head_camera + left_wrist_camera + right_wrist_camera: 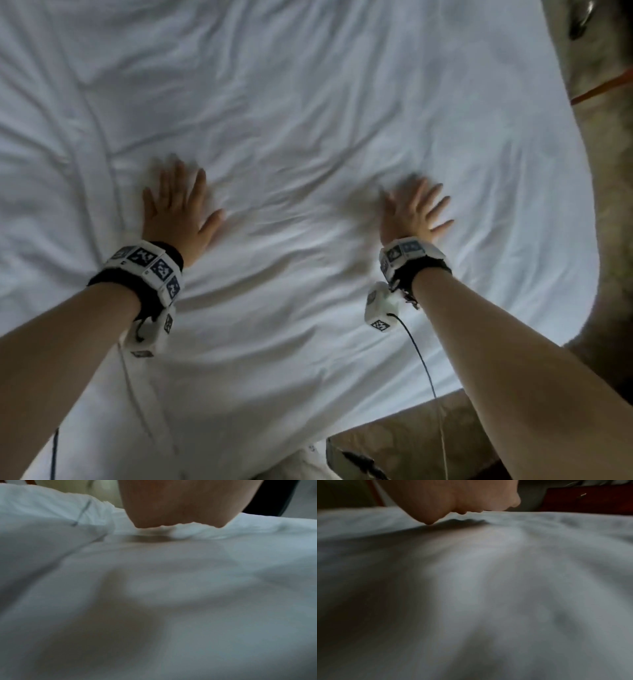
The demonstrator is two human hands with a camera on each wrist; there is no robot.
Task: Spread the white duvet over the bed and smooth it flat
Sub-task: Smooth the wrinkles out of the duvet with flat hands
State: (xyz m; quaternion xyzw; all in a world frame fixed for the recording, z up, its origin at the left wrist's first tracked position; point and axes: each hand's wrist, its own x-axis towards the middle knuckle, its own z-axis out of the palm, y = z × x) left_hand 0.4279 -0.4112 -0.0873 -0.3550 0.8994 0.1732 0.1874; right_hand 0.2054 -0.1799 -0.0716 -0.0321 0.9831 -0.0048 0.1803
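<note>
Open duvet (291,102) ahead, w/ wrinkles

A patterned beige-brown carpet (428,431) covers the floor to the right of and below the bed, its motif blurred. An orange strip (603,89) crosses the floor at upper right. Dark reddish wooden furniture (583,500) stands at the far side in the right wrist view. Soft, dim light falls across the room.

The duvet (308,102) was plain white with grey creases; the wristbands (150,270) were black, carrying white blocks with dark blue checkered markers; the floor (428,435) was mottled brown
</note>
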